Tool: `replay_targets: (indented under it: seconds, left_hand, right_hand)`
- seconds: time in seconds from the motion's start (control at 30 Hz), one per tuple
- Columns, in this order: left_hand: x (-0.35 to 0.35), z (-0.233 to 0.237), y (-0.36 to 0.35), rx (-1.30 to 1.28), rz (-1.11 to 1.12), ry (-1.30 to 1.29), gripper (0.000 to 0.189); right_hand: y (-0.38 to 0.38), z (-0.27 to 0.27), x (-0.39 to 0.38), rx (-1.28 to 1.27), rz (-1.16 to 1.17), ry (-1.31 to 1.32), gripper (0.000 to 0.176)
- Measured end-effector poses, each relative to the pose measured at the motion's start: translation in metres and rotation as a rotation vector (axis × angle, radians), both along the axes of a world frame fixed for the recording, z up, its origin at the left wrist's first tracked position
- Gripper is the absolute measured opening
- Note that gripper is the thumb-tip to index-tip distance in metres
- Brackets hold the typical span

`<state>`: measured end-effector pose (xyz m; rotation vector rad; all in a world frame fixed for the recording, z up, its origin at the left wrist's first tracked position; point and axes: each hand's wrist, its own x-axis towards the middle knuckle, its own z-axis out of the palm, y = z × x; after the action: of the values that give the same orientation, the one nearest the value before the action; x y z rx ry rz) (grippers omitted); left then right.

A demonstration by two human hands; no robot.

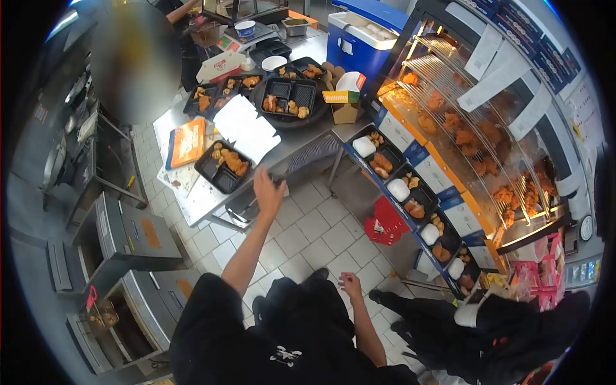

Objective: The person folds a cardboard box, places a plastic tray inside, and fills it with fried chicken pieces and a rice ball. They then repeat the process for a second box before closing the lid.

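Black tray [226, 181], fried chicken [235, 165] inside: on the table [201, 208], left of centre. My left hand [268, 193]: near the tray's right side, fingers loosely spread. My right hand [350, 284]: lower centre, fingers partly curled, well apart from the tray. Row of filled trays [411, 196]: right of centre.
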<state>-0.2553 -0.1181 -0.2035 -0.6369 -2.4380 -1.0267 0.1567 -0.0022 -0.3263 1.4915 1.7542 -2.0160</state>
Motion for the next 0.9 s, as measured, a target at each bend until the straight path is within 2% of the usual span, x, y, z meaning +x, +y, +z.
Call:
replay_targets:
  seconds: [0.1,0.17,0.2,0.3,0.37,0.53,0.57,0.63,0.7,0.73,0.77,0.83,0.87,0.9]
  left_hand:
    - [-0.07,0.034,0.049,-0.227,0.12,-0.111,0.101]
    - [-0.108,0.038,0.062,-0.378,0.19,-0.209,0.109]
    - [-0.118,0.047,0.062,-0.418,0.194,-0.313,0.102]
    - [-0.158,0.008,0.044,0.03,0.07,-0.109,0.089]
    - [-0.154,0.025,0.03,0.334,0.098,-0.266,0.082]
    - [-0.167,0.011,-0.019,0.592,0.288,-0.342,0.042]
    - [-0.165,0.02,-0.024,0.652,0.32,-0.466,0.038]
    - [-0.155,0.063,-0.026,0.776,0.395,-0.713,0.029]
    - [-0.156,0.072,-0.024,0.883,0.408,-0.58,0.019]
    - [-0.158,0.073,-0.025,0.773,0.415,-0.497,0.021]
    - [-0.16,0.075,-0.027,0.665,0.43,-0.411,0.025]
    - [-0.165,0.071,-0.026,0.659,0.445,-0.341,0.024]
    - [-0.168,0.072,-0.028,0.671,0.445,-0.357,0.024]
    - [-0.17,0.073,-0.027,0.687,0.445,-0.373,0.023]
  right_hand:
    - [0.028,0.015,-0.068,0.01,0.066,0.092,0.031]
    - [0.04,0.055,-0.135,0.037,0.147,0.178,0.031]
    - [0.046,0.07,-0.17,0.046,0.186,0.237,0.03]
    - [0.055,0.109,-0.271,0.035,0.284,0.356,0.029]
    - [0.059,0.117,-0.345,0.183,0.369,0.458,0.026]
    - [0.036,0.172,-0.565,0.619,0.464,0.738,0.021]
    - [0.029,0.175,-0.608,0.669,0.49,0.787,0.022]
    - [0.011,0.185,-0.677,0.582,0.669,0.673,0.051]
    - [-0.018,0.2,-0.712,0.707,0.879,0.462,0.075]
    - [-0.032,0.205,-0.722,0.767,0.977,0.352,0.087]
    - [-0.042,0.193,-0.73,0.647,0.985,0.327,0.096]
    - [-0.056,0.161,-0.74,0.425,0.993,0.278,0.115]
    - [-0.067,0.166,-0.727,0.57,0.872,0.423,0.087]
    - [-0.072,0.15,-0.732,0.56,0.836,0.469,0.075]
